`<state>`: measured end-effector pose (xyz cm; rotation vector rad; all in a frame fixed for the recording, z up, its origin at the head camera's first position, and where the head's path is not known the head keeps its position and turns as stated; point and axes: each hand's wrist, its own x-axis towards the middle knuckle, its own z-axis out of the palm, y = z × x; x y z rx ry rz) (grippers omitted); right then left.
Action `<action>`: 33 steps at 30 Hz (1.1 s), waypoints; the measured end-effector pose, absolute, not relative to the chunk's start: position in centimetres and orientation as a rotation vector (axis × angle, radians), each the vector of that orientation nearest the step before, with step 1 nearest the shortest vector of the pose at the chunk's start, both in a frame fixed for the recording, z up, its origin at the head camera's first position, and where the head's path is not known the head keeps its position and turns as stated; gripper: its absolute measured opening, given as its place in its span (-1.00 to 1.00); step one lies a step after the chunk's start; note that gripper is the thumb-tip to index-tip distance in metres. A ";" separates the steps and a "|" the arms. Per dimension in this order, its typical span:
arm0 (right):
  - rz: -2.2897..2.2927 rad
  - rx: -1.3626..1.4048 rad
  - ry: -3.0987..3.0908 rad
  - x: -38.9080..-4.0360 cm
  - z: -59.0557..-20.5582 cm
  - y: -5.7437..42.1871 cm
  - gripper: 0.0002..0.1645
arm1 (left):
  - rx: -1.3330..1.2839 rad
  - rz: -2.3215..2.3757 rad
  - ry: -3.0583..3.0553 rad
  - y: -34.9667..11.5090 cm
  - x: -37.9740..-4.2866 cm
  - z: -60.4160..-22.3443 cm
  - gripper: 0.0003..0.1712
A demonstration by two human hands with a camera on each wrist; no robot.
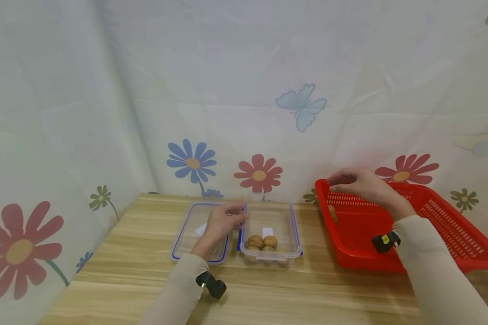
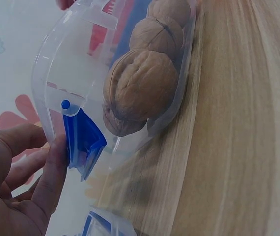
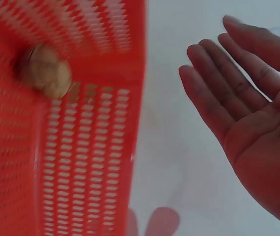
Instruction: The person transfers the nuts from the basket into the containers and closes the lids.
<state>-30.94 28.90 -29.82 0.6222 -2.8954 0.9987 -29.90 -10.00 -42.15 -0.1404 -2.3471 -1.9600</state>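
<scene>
Several walnuts point(image 2: 140, 86) lie at the near end of a clear plastic container point(image 1: 293, 225), which has blue side latches point(image 2: 83, 140). My left hand point(image 1: 221, 221) pinches the container's left rim beside a latch, thumb and finger on either side of the wall. My right hand point(image 1: 359, 185) hovers over the left rim of a red plastic basket point(image 1: 335, 243), fingers extended and palm bare in the right wrist view. Inside that basket, walnuts point(image 3: 44, 71) rest against the left wall, blurred, so their number is unclear.
A clear lid point(image 1: 183, 239) with a blue seal lies flat on the wooden table point(image 1: 118, 266), left of the container and partly behind my left hand. A white label point(image 1: 267, 232) shows in the container. Behind the table hangs a flower-printed curtain point(image 1: 227, 113).
</scene>
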 end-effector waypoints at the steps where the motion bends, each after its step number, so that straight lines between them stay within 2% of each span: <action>1: 1.011 0.610 -2.905 -31.1 -30.1 29.1 -0.40 | -0.139 -1.963 -2.348 -10.0 -29.9 -42.1 -0.58; 11: 1.157 0.565 -3.012 -33.2 -33.3 31.2 -0.46 | -0.128 -1.936 -2.386 -9.9 -29.7 -42.1 -0.58; 17: 1.139 0.585 -3.042 -33.5 -34.0 31.3 -0.49 | -0.121 -1.898 -2.412 -9.9 -29.7 -42.0 -0.57; 33: 1.129 0.808 -3.161 -35.6 -36.1 31.9 -0.64 | -0.118 -1.893 -2.405 -10.0 -29.8 -42.0 -0.56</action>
